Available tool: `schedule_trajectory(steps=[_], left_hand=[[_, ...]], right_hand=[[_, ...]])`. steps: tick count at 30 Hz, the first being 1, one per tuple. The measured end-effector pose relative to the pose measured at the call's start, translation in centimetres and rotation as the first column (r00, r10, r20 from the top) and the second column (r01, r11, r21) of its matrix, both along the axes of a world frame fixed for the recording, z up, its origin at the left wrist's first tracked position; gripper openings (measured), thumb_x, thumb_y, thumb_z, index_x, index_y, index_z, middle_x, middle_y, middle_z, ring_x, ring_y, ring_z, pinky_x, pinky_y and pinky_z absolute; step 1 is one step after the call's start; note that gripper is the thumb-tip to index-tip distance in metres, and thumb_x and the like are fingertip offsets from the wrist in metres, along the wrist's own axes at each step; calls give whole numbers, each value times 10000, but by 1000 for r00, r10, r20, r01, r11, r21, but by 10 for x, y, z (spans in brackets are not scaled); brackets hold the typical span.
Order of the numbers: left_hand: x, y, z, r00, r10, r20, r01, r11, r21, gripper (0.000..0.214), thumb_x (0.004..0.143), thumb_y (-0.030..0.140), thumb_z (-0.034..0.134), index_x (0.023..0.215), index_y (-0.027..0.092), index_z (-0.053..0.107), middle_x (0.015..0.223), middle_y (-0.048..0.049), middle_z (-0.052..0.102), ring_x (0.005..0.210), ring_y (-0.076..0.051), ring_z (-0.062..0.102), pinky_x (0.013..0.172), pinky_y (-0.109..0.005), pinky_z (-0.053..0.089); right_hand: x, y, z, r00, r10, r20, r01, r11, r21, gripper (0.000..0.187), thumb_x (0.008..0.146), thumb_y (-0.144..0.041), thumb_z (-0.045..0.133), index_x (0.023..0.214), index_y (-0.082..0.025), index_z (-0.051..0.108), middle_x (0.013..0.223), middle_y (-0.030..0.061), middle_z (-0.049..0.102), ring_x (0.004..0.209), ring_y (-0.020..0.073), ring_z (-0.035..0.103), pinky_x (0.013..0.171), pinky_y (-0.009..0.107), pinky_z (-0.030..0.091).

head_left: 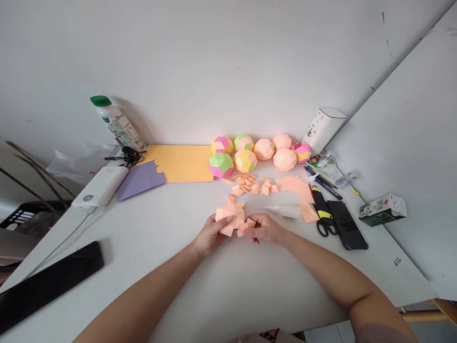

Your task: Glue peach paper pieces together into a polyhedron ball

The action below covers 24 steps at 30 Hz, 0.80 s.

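Observation:
Near the middle of the white desk, my left hand (210, 234) pinches a peach faceted paper piece (230, 214) made of joined flat shapes, thumb on top. My right hand (262, 229) has its thumb and fingers closed on a small folded peach paper piece (246, 226) at the right side of the larger one. Whether the two are joined there I cannot tell. Just beyond lie loose peach paper pieces (244, 182) in a heap. A clear glue bottle (285, 210) with a narrow nozzle lies on its side beyond my right hand.
Several paper polyhedron balls (246, 160) line the wall, beside an orange sheet (185, 164) and a purple sheet (141, 180). At right are peach scraps (296, 186), scissors (323, 214), a phone (347, 224) and a small carton (383, 209). A power bank (102, 186) and black tablet-like device (53, 286) lie left.

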<state>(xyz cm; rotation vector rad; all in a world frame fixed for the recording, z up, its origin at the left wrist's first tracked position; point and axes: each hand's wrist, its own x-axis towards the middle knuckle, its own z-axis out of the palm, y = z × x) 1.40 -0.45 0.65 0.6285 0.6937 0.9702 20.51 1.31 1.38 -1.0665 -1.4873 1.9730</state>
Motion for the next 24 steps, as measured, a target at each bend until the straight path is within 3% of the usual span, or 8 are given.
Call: schedule_trajectory(steps=[6, 24], left_hand=[[0, 0, -1, 1000, -19, -13, 19, 999, 38, 193, 731, 296, 674, 806, 119, 665, 818, -97, 677, 813, -231, 606, 746, -337, 440], [2, -2, 3, 998, -46, -37, 49, 996, 72, 220, 714, 320, 690, 789, 113, 686, 814, -110, 690, 836, -255, 617, 755, -358, 451]], right_hand=[[0, 1, -1, 1000, -4, -27, 3, 1000, -13, 319, 635, -382, 742, 649, -155, 518, 514, -52, 533, 429, 79, 499, 398, 207, 412], [0, 1, -4, 999, 9, -44, -9, 1000, -12, 308, 667, -376, 725, 656, -163, 502, 513, -54, 528, 437, 78, 487, 421, 209, 403]])
